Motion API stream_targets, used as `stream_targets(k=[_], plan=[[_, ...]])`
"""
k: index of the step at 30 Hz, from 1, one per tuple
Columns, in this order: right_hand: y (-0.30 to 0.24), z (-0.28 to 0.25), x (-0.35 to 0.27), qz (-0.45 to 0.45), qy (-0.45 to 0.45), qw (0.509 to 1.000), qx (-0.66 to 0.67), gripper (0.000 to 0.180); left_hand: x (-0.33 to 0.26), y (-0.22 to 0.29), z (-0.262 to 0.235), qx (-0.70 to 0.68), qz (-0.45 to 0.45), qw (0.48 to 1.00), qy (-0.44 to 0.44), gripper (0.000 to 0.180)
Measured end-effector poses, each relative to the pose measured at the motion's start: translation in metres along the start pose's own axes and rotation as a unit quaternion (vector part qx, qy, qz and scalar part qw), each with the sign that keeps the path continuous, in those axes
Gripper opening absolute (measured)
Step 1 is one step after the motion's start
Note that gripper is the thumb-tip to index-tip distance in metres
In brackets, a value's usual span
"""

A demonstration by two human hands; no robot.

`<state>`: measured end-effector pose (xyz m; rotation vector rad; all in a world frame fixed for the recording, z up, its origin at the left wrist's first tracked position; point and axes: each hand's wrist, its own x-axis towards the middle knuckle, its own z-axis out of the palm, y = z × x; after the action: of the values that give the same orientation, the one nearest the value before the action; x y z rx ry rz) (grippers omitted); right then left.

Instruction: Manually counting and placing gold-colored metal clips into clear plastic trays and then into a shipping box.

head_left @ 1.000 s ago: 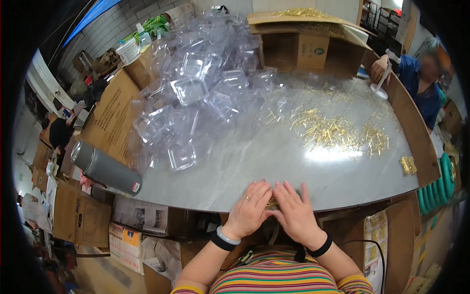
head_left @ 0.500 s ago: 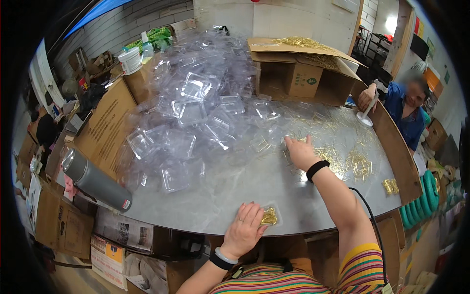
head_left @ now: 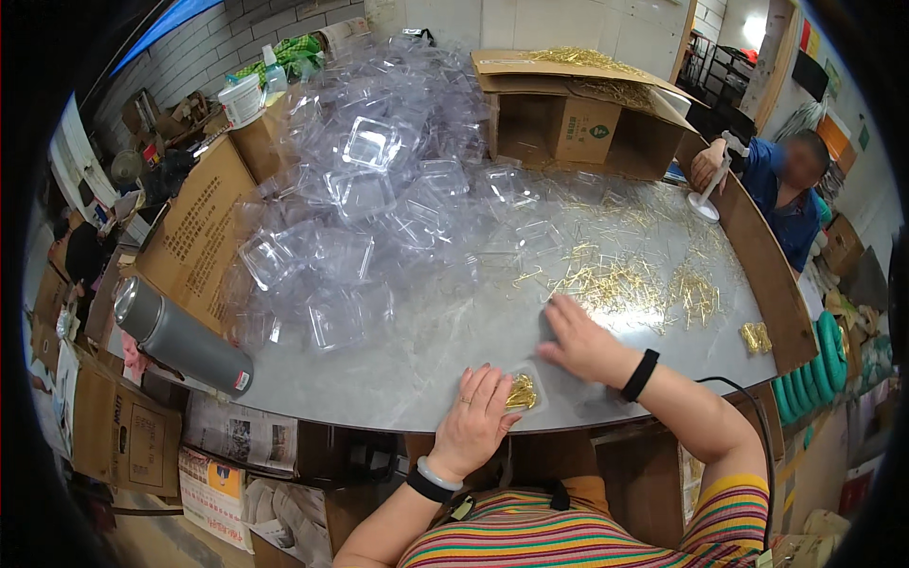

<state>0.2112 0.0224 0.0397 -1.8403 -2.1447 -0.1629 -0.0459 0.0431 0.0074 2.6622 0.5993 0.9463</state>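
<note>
Containers (head_left: 365, 194) beyond hands (head_left: 472, 424), flask (head_left: 185, 338) at left

Grey curved tabletop (head_left: 379, 379): smooth, glossy.
Clear boxy plastic trays (head_left: 360, 194) on tabletop: shiny.
Thin golden metal pins (head_left: 614, 284): shiny.

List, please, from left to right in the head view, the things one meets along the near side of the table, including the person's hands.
Grey flask → left hand → small clear plastic tray with gold-coloured pins → right hand → small gold-coloured bundle → brown cardboard wall.
</note>
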Motion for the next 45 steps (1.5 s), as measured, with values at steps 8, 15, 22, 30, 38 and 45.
stream_targets(k=[8, 15, 22, 30, 38, 45], plan=[[0.017, -0.013, 0.007, -0.067, -0.109, 0.974, 0.185, 0.036, 0.000, 0.003, -0.003, 0.010, -0.009, 1.000, -0.026, 0.062], [0.037, -0.023, -0.012, -0.005, -0.071, 0.994, 0.082, 0.039, -0.003, 0.003, 0.002, 0.004, -0.020, 1.000, 0.001, 0.068], [0.026, -0.032, -0.035, 0.016, -0.022, 0.999, 0.017, 0.042, -0.001, 0.002, 0.003, 0.027, -0.088, 0.995, 0.042, 0.070], [-0.051, -0.015, -0.074, 0.069, -0.011, 0.998, 0.002, 0.063, 0.018, -0.011, -0.011, 0.106, -0.141, 0.984, 0.021, 0.067], [-0.054, 0.006, -0.066, 0.072, 0.016, 0.994, 0.076, 0.054, -0.014, 0.017, -0.018, 0.035, -0.110, 0.986, 0.121, 0.043], [-0.058, 0.003, -0.063, 0.067, 0.090, 0.989, 0.095, 0.036, -0.020, 0.025, -0.005, -0.027, -0.038, 0.997, 0.060, 0.024]])
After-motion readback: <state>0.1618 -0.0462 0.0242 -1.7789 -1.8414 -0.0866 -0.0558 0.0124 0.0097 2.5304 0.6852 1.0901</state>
